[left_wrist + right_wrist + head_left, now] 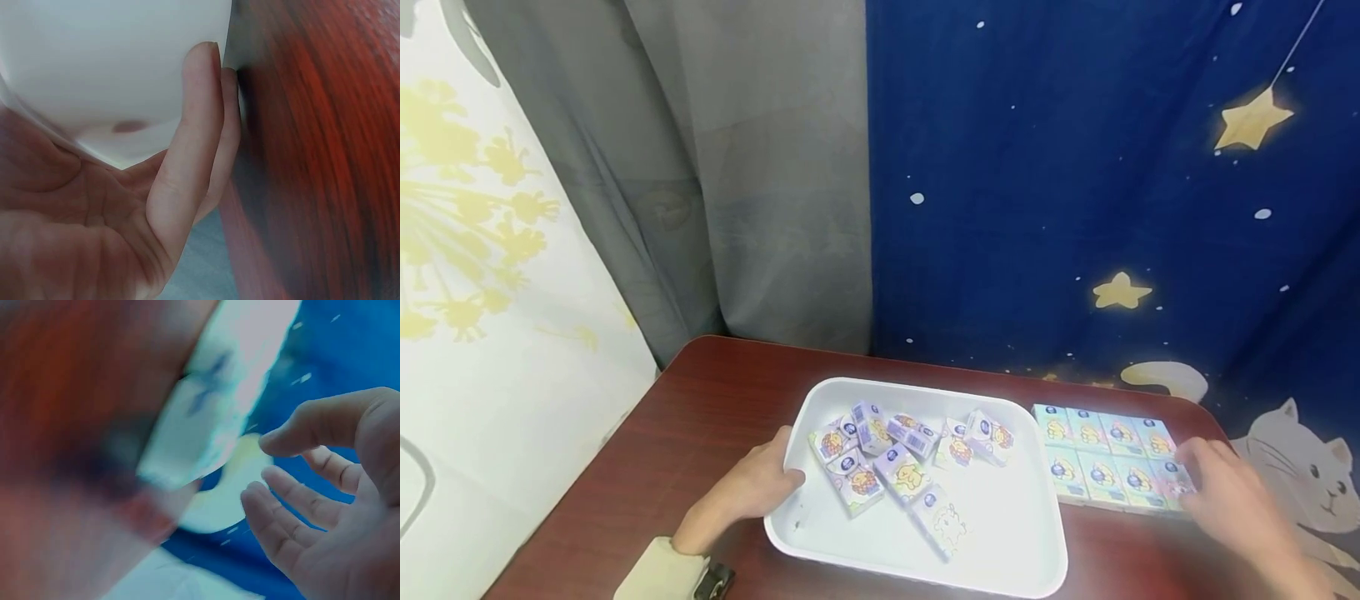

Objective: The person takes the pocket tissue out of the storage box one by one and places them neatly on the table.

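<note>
A white tray [992,533] holds several small purple-and-white tissue packs [904,472] with cartoon prints, lying loose at various angles. My left hand [754,477] grips the tray's left side, thumb over the rim. In the left wrist view, the fingers of the left hand [187,144] lie along the tray's outer wall. To the tray's right, green-tinted packs [1105,458] sit side by side in two rows. My right hand [1236,500] is at their right end. The right wrist view shows the right hand [350,544] with fingers loosely bent and nothing between them.
The dark red wooden table [700,417] carries everything. A blue curtain [1000,208] with stars and a cat print hangs behind its back edge, beside a grey curtain [782,183]. At the left is a white cloth [490,375] with a yellow plant print.
</note>
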Demonstrator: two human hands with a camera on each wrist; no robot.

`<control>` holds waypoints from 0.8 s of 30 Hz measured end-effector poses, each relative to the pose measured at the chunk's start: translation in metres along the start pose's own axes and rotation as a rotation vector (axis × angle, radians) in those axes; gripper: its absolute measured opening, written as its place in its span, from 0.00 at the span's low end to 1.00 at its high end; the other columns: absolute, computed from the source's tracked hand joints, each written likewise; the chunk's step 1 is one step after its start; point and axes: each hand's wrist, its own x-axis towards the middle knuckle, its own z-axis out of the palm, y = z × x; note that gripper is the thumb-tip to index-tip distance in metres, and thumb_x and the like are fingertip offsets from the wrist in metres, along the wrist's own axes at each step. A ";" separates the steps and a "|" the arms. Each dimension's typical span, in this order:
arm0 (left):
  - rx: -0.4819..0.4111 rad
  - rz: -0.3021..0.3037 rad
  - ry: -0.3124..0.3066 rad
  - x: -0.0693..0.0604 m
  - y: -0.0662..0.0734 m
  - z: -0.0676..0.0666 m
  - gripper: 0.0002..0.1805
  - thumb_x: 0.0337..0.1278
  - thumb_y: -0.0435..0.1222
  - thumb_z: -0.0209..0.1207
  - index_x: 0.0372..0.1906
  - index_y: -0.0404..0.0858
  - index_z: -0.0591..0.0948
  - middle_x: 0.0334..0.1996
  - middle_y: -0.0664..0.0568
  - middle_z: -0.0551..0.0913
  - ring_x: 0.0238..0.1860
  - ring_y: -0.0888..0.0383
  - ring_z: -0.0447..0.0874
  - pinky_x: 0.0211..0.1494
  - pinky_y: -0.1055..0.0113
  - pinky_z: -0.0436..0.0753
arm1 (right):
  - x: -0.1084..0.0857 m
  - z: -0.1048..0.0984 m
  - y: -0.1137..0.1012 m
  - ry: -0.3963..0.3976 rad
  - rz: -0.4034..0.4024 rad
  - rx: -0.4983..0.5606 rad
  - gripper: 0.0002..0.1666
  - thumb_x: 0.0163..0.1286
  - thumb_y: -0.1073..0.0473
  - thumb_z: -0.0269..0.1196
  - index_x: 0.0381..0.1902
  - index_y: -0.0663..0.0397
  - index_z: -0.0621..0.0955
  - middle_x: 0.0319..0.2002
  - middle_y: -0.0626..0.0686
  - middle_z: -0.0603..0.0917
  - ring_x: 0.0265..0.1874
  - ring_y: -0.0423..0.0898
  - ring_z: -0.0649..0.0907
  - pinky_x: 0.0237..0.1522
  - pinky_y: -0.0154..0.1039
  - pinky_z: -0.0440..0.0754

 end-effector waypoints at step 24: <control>-0.006 0.005 -0.004 -0.003 0.003 -0.002 0.31 0.63 0.28 0.64 0.70 0.27 0.70 0.46 0.36 0.86 0.35 0.49 0.90 0.35 0.52 0.92 | 0.016 -0.007 -0.212 -0.039 -0.512 0.029 0.19 0.59 0.65 0.79 0.45 0.43 0.87 0.54 0.52 0.89 0.53 0.58 0.88 0.58 0.64 0.87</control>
